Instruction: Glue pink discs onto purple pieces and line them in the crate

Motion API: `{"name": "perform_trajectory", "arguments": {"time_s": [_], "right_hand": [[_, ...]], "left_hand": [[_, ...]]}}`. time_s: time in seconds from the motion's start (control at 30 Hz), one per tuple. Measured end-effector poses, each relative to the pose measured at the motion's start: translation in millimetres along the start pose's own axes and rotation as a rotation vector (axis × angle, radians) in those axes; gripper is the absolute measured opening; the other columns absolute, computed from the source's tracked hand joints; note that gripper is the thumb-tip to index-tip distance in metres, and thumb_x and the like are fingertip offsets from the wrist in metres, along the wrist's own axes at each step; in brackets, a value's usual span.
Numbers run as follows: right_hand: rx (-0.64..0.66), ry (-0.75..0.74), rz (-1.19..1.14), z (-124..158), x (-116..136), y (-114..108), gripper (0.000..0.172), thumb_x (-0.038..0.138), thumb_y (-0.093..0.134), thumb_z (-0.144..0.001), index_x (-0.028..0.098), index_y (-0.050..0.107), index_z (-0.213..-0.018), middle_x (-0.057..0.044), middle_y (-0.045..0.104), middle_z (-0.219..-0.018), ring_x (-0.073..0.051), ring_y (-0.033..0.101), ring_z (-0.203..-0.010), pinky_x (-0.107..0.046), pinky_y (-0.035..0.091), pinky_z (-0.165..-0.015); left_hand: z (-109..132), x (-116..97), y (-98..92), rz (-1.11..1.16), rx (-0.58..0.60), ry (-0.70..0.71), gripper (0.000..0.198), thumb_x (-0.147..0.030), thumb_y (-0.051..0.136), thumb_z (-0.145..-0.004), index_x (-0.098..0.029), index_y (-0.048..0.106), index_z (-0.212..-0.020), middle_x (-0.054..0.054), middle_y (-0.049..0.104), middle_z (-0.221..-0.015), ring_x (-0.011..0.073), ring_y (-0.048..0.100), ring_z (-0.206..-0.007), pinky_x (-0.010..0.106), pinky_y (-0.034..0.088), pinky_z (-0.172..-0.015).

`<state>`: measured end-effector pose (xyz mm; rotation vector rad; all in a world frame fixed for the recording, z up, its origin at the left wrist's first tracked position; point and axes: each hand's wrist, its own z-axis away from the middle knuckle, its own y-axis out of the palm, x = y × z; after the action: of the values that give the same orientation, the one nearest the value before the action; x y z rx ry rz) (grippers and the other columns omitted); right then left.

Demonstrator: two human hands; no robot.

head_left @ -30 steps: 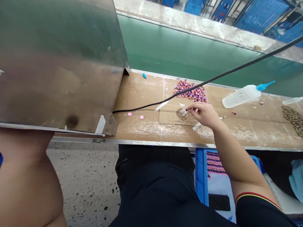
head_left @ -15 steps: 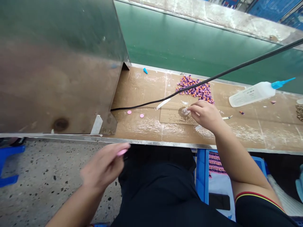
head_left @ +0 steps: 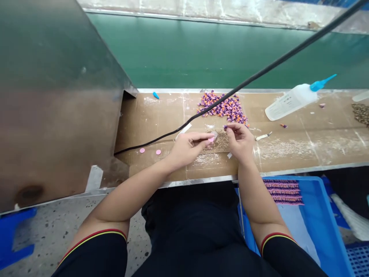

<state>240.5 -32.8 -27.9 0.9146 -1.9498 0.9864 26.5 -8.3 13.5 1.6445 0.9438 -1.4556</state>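
Observation:
Between the thumb and fingers of my left hand (head_left: 187, 149) is a pink disc (head_left: 211, 139), held just over the glue-smeared cardboard. A small clear lump (head_left: 215, 135) shows right by the disc; whether it touches the disc I cannot tell. My right hand (head_left: 242, 143) pinches a small purple piece (head_left: 225, 127) at its fingertips, a short way right of the disc. Behind both hands lies a heap of small purple, orange and pink pieces (head_left: 227, 109). Two more pink discs (head_left: 142, 150) rest on the bench to the left.
A black cable (head_left: 253, 77) slants across the bench in front of the heap. On the right lies a white bottle with a blue nozzle (head_left: 291, 102). A metal housing (head_left: 63, 127) bounds the left side. Below the bench edge sits a blue crate (head_left: 319, 215) with rows of pieces.
My left hand has come up from below the bench edge to the cardboard with the pink disc. My right hand has left the clear lump and now pinches a purple piece.

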Motion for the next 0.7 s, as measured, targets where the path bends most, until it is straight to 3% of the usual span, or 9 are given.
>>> {"name": "perform_trajectory", "arguments": {"time_s": [0.13, 0.33, 0.5, 0.6, 0.7], "right_hand": [[0.034, 0.024, -0.005, 1, 3, -1, 0.013, 0.035, 0.066, -0.097, 0.025, 0.073, -0.1, -0.006, 0.078, -0.098, -0.021, 0.075, -0.085, -0.037, 0.063, -0.076], [0.077, 0.007, -0.04, 5, 14, 0, 0.01, 0.036, 0.071, -0.096, 0.026, 0.072, -0.098, -0.006, 0.078, -0.095, -0.022, 0.076, -0.084, -0.039, 0.066, -0.075], [0.173, -0.009, -0.209, 17, 25, 7, 0.009, 0.036, 0.068, -0.101, 0.027, 0.071, -0.101, -0.006, 0.075, -0.1, -0.022, 0.079, -0.089, -0.038, 0.069, -0.072], [0.248, 0.031, -0.273, 28, 34, 13, 0.011, 0.038, 0.066, -0.104, 0.028, 0.07, -0.103, -0.005, 0.073, -0.101, -0.022, 0.08, -0.095, -0.035, 0.07, -0.071], [0.239, 0.058, -0.359, 39, 41, 19, 0.011, 0.037, 0.066, -0.106, 0.027, 0.069, -0.103, -0.004, 0.072, -0.102, -0.023, 0.081, -0.106, -0.036, 0.072, -0.081]], "left_hand": [[-7, 11, 2.1, 0.086, -0.062, -0.082, 0.04, -0.037, 0.091, -0.082, -0.016, 0.084, -0.115, 0.012, 0.085, -0.099, 0.0232, 0.083, -0.089, 0.04, 0.073, -0.089], [1, 24, 0.1, 0.144, -0.138, -0.163, 0.038, -0.045, 0.091, -0.083, -0.018, 0.085, -0.109, 0.01, 0.084, -0.092, 0.0211, 0.081, -0.083, 0.041, 0.073, -0.086], [1, 30, -2.9, -0.03, -0.194, 0.021, 0.021, -0.035, 0.082, -0.092, -0.025, 0.086, -0.11, 0.009, 0.082, -0.106, 0.0172, 0.076, -0.084, 0.033, 0.069, -0.075], [3, 32, -3.7, -0.192, -0.224, 0.168, 0.02, -0.027, 0.075, -0.097, -0.027, 0.085, -0.114, 0.009, 0.082, -0.109, 0.0188, 0.077, -0.096, 0.034, 0.067, -0.082], [6, 31, -4.6, -0.305, -0.241, 0.32, 0.021, -0.022, 0.073, -0.098, -0.027, 0.084, -0.116, 0.008, 0.083, -0.107, 0.0187, 0.078, -0.099, 0.036, 0.067, -0.09]]}}
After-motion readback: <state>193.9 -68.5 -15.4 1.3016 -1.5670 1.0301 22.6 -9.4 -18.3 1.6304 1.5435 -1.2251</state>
